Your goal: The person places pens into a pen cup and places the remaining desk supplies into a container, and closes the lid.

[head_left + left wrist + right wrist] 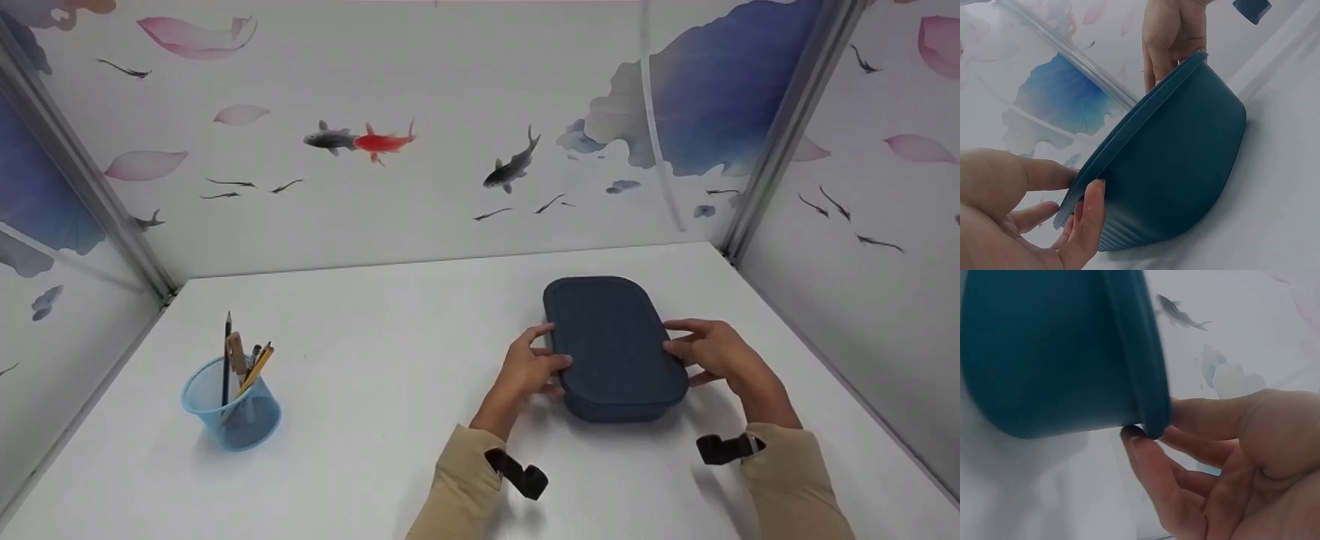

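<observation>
A dark blue rectangular lidded box [615,341] with rounded corners sits on the right part of the white table. From its left side my left hand [527,365] grips the rim, thumb over the lid's edge and fingers underneath. My right hand [724,352] holds the opposite rim the same way. Seen in the left wrist view, the lid [1129,121] overhangs the box's smooth side, and ridges run along the lower wall. In the right wrist view, a fingertip [1139,441] presses up under the lid's lip. The lid covers whatever is inside.
A light blue mesh pen cup [232,405] holding pencils and other slim items stands at the table's left. White panels [450,202] painted with fish and petals enclose the back and both sides. Black wrist-worn devices [517,474] stick out from the sleeves.
</observation>
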Demonstrator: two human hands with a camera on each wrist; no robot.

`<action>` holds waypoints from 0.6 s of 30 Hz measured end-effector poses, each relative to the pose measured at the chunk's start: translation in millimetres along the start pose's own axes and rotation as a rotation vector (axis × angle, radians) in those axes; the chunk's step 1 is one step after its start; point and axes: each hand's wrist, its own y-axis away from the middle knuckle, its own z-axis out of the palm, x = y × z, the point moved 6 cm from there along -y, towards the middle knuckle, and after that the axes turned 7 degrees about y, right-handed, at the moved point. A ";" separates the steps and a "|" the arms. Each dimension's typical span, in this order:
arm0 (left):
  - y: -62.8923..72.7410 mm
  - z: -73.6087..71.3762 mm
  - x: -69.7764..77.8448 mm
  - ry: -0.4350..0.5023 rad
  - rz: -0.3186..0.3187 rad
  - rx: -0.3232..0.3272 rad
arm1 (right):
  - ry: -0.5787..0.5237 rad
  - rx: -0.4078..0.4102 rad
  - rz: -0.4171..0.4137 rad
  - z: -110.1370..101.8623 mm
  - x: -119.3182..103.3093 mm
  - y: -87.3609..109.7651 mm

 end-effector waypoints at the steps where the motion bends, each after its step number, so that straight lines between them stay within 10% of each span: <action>1: -0.7 0.0 -0.9 0.014 -0.001 -0.006 | 0.001 0.007 -0.007 0.1 0.5 -1.3; 18: -2.3 0.5 -4.5 0.030 -0.012 -0.009 | -0.026 0.015 -0.029 2.4 13.3 -8.9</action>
